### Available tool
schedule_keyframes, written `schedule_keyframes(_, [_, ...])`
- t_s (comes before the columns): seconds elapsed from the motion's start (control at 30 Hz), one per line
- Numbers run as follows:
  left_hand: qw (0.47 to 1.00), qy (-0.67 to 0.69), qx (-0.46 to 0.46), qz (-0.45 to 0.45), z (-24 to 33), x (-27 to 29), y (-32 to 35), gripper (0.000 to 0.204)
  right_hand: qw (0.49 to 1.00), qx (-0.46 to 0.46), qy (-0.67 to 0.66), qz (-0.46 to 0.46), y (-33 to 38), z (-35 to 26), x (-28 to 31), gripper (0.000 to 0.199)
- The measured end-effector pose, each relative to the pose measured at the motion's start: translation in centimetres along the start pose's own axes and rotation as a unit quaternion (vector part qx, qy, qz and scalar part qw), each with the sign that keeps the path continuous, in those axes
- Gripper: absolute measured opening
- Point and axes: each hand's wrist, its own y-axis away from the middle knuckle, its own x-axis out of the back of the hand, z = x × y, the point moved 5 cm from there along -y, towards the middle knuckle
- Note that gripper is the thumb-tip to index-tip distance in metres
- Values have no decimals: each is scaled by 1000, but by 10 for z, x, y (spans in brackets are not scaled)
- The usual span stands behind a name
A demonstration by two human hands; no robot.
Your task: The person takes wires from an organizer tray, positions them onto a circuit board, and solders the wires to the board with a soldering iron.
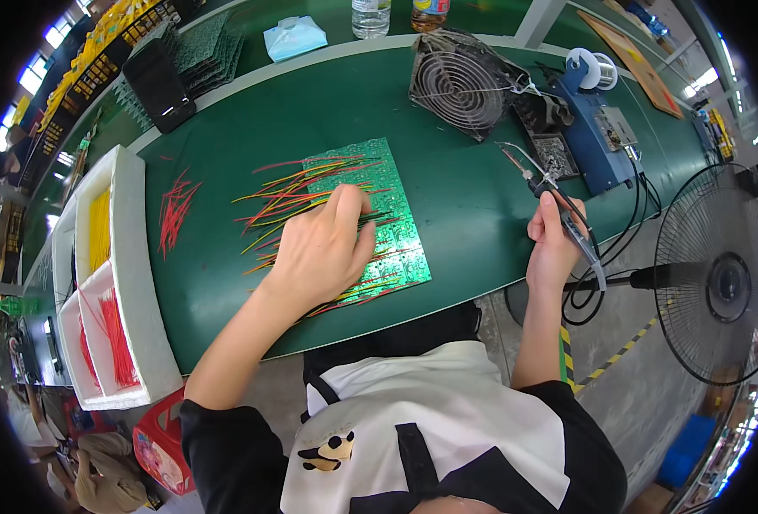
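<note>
My left hand (321, 247) rests over a green circuit board (409, 244), its fingers curled together near the board's middle; the fingertips and whatever they pinch are hidden. Many thin red, yellow and black wires (269, 199) lie across the board in rows, sticking out past its left edge. At the right, by the table's front edge, my right hand (551, 248) is closed around a soldering iron (574, 230) with a metal feed tube. The iron's tip points up and to the left, apart from the board. A black cable hangs from the iron.
A blue solder feeder (591, 141) with a wire spool (600, 72) stands back right, beside a black square fan (456, 84). At left, a white foam tray (132, 257) holds yellow and red wires; loose red wires (176, 210) lie nearby. A pedestal fan (726, 283) stands right.
</note>
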Motion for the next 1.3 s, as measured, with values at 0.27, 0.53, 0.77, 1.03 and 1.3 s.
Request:
schedule_keyframes(0.27, [993, 103, 14, 60, -13, 4, -4, 19, 1000, -6, 28, -13, 1, -2, -5, 12])
schedule_keyframes(0.53, [967, 193, 167, 20, -27, 15, -10, 15, 999, -8, 23, -30, -1, 2, -3, 11])
schedule_keyframes(0.77, [954, 248, 170, 1, -27, 14, -11, 13, 998, -41, 14, -47, 9, -5, -12, 12])
schedule_keyframes(1.03, [968, 204, 142, 39, -33, 5, -16, 11, 990, -69, -23, -122, 28, -5, -45, 11])
schedule_keyframes(1.3, [965, 186, 183, 0, -31, 6, -17, 13, 988, -76, -33, -134, 34, 2, -47, 12])
